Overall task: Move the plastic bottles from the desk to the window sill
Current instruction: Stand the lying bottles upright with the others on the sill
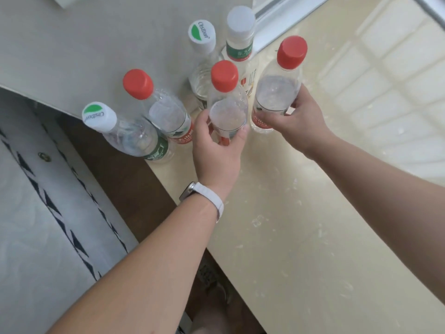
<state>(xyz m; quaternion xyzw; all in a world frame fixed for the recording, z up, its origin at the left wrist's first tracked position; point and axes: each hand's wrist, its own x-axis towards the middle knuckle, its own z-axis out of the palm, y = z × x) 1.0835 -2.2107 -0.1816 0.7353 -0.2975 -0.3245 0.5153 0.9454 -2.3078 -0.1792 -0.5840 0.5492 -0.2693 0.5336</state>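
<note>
Bright soft daylight, window-grid glare on sill (361, 80), faint shadows, mild blur, wide-angle edge bending

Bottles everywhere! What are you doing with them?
A person holds two red-capped bottles: the left hand grips the middle bottle, the right hand grips the right bottle. Four other bottles stand close by on the cream ledge near the window frame.
</note>
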